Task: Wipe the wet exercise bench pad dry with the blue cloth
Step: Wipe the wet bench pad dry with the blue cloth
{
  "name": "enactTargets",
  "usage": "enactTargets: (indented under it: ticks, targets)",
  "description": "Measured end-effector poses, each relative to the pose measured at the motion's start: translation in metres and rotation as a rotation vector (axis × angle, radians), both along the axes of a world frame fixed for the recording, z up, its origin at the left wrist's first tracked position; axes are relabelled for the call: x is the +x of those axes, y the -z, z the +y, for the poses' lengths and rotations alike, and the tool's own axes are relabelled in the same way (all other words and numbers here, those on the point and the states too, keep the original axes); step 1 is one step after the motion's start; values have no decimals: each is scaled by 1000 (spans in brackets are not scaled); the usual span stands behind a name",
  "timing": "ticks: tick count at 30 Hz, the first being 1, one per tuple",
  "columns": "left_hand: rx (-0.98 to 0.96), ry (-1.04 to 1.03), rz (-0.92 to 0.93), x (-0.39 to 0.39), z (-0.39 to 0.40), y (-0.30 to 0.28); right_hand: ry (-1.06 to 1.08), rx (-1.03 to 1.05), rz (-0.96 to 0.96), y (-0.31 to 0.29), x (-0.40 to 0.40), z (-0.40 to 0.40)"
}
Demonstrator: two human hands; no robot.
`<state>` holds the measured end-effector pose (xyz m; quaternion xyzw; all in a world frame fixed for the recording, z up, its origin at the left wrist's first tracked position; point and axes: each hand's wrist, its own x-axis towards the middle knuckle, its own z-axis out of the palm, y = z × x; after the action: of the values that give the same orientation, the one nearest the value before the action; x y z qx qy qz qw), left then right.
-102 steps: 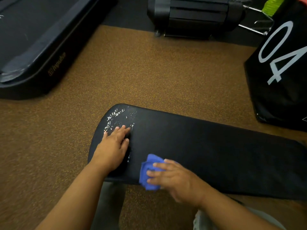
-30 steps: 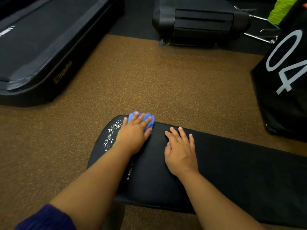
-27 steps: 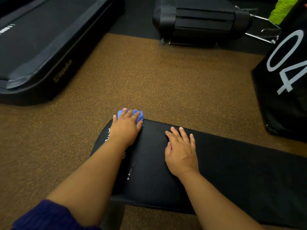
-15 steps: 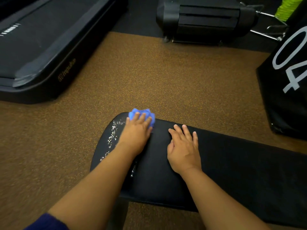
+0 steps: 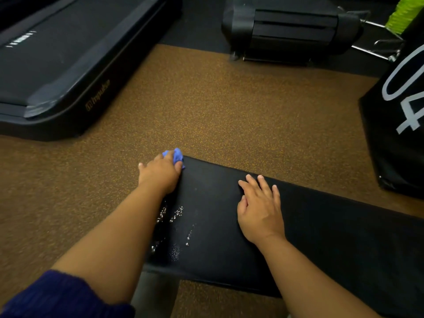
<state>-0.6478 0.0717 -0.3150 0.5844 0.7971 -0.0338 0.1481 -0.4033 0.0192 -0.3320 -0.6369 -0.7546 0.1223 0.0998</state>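
Cloth (image 5: 174, 155), blue and bunched up small, sits at the far left corner of the bench pad (image 5: 321, 230). Most of it is hidden under the left hand (image 5: 160, 175). Only a soft crumpled bit pokes out past the fingers (image 5: 168, 157), and it hangs a little over the edge of the pad. The left hand presses down on the cloth with its fingers curled over it, holding it.

The bench pad is black and long, with a rounded end on the left. It runs off to the right side of the view. Small shiny water drops (image 5: 174, 214) lie on the pad just beside the left forearm, nearer to the person than the cloth. Some more drops shine closer to the near edge. The rest of the pad looks dark and plain.

The right hand (image 5: 260, 214) lies flat on the pad, palm down, fingers spread open and holding nothing. It is well apart from the cloth. A dark blue sleeve (image 5: 64, 297) shows on the left arm.

The floor (image 5: 218, 106) is brown and speckled. A black treadmill (image 5: 57, 60) stands at the far left. A black machine (image 5: 291, 31) sits at the far side. A black box with white numbers (image 5: 399, 115) is on the right
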Motion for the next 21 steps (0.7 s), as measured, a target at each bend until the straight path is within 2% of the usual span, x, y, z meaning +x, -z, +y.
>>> enactTargets:
  ticks: [3,6,10,12,14,17,21]
  targets:
    - [-21,-103,-163,-14,-4,-4,-2,3,0,-1,-1,-1]
    - [-44,-180,-172,-17,-15,-11,-7,5,-8,-1,0,0]
    - [60,-195,-98,-7,-43,-5,-8,15,-16,0,-1,-1]
    - [79,-101,110,6,-61,5,-7,17,-23,1,-1,-1]
    - [86,95,263,30,-75,10,-8,13,-33,2,-1,0]
    - [85,215,105,74,-76,12,-1,18,-28,2,-1,0]
    - [86,218,166,82,-53,12,-1,19,-20,3,0,0]
